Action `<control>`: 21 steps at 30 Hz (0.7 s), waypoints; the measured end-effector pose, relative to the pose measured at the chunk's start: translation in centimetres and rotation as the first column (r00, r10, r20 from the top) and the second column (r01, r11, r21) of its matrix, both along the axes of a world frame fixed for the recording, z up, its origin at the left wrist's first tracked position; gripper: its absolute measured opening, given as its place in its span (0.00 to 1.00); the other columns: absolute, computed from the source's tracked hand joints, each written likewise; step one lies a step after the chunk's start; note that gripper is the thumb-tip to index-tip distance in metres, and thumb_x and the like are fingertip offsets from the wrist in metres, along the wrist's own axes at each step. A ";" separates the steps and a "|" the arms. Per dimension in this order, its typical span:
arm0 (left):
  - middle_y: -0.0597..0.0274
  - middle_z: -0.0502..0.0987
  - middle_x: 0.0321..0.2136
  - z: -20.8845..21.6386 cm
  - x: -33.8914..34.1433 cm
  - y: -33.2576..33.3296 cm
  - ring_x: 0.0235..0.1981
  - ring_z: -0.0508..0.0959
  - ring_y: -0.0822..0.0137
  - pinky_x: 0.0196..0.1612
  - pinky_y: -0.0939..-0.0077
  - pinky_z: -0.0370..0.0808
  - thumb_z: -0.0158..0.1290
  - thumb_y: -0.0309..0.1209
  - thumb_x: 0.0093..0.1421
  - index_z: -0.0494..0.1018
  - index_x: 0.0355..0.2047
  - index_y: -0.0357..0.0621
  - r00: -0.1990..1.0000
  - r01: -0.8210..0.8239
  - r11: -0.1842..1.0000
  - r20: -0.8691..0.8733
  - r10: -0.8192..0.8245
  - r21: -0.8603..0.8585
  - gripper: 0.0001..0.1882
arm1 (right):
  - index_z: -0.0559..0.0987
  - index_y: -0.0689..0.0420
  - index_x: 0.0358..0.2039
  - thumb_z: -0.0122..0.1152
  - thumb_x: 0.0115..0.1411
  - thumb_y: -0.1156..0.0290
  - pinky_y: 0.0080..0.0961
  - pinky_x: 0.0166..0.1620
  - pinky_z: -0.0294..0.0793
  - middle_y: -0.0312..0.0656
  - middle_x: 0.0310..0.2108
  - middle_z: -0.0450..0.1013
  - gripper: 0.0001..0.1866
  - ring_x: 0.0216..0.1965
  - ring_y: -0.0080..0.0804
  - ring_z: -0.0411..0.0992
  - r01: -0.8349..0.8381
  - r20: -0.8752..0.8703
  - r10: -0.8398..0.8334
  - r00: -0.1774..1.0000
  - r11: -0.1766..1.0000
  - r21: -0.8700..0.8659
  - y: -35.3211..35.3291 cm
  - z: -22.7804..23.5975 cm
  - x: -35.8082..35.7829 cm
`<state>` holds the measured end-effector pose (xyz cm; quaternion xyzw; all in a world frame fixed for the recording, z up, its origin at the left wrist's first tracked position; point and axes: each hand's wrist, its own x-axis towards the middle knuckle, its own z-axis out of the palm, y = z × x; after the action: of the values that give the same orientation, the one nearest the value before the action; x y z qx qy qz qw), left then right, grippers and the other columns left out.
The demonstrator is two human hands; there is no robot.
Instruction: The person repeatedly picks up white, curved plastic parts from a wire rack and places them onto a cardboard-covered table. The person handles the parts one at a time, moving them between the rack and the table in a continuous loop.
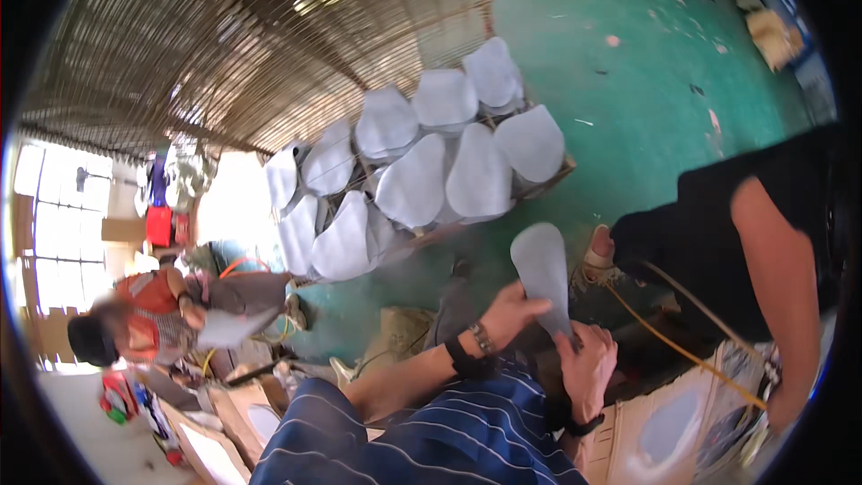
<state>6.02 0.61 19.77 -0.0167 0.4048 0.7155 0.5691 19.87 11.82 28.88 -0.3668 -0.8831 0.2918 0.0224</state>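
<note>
Between my hands stands a thin light-grey pad (540,271), rounded and wide at its far end and narrower toward me. My left hand (510,313) grips its left edge, thumb across the near part. The fingers of my right hand (588,366) close on the narrow near end and cover it. Ahead, several stacks of similar grey pear-shaped pads (413,181) lie in two rows on a low rack (549,181).
At the left, a person in a red top (148,310) holds a grey pad (241,328). Another person in black (718,216) stands close on my right, beside a yellow hose (664,341). A cardboard sheet with a grey oval (672,422) lies lower right. Bamboo screening (269,27) rises behind the rack.
</note>
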 end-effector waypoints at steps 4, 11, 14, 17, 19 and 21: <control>0.57 0.79 0.50 -0.4 -6.7 -1.4 0.50 0.80 0.63 0.53 0.66 0.77 0.56 0.22 0.62 0.68 0.58 0.38 0.923 -0.385 0.923 0.012 0.385 0.004 0.23 | 0.85 0.60 0.42 0.72 0.54 0.63 0.42 0.47 0.70 0.45 0.37 0.79 0.18 0.43 0.47 0.74 -0.168 -0.114 0.163 0.980 0.985 -0.038 -0.1 -1.0 -8.3; 0.62 0.79 0.44 1.1 -14.6 -2.0 0.42 0.80 0.68 0.40 0.73 0.77 0.55 0.21 0.60 0.68 0.56 0.39 0.819 -0.569 0.822 -0.117 0.562 -0.025 0.22 | 0.68 0.69 0.63 0.70 0.58 0.59 0.49 0.62 0.65 0.62 0.57 0.70 0.39 0.59 0.60 0.67 -0.128 -0.303 0.065 0.951 0.973 -0.194 1.4 -3.9 -14.9; 0.63 0.79 0.43 1.0 -16.8 -1.2 0.40 0.79 0.71 0.36 0.77 0.74 0.55 0.21 0.60 0.69 0.55 0.40 0.798 -0.595 0.804 -0.122 0.590 0.001 0.22 | 0.68 0.68 0.63 0.72 0.56 0.63 0.48 0.63 0.64 0.61 0.58 0.69 0.39 0.61 0.60 0.65 -0.060 -0.266 -0.034 0.963 0.940 -0.337 2.7 -3.8 -16.2; 0.64 0.78 0.43 1.9 -18.7 -0.3 0.36 0.76 0.76 0.34 0.81 0.70 0.54 0.20 0.61 0.69 0.54 0.40 0.798 -0.597 0.801 -0.078 0.598 0.041 0.20 | 0.68 0.67 0.63 0.74 0.52 0.68 0.47 0.63 0.64 0.61 0.58 0.69 0.40 0.61 0.58 0.65 -0.163 -0.194 0.134 0.972 0.976 -0.143 2.7 -0.9 -18.6; 0.64 0.78 0.45 1.1 -19.6 0.2 0.41 0.77 0.73 0.42 0.76 0.73 0.53 0.19 0.60 0.68 0.55 0.39 0.864 -0.490 0.872 -0.138 0.484 -0.012 0.21 | 0.72 0.67 0.60 0.74 0.50 0.71 0.46 0.62 0.66 0.60 0.56 0.71 0.36 0.59 0.58 0.67 -0.215 -0.237 0.197 0.951 0.975 -0.052 2.6 -0.3 -20.9; 0.64 0.78 0.45 0.4 -20.3 1.2 0.43 0.77 0.72 0.44 0.75 0.73 0.53 0.19 0.60 0.68 0.55 0.39 0.900 -0.413 0.908 -0.182 0.397 -0.062 0.21 | 0.75 0.66 0.56 0.74 0.50 0.73 0.46 0.59 0.68 0.58 0.52 0.73 0.32 0.56 0.58 0.69 -0.258 -0.264 0.239 0.934 0.966 -0.037 2.9 -0.5 -22.5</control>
<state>-14.28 1.77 20.13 -0.0694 0.4732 0.7962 0.3707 -2.64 14.75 28.40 -0.2118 -0.9010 0.3684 0.0868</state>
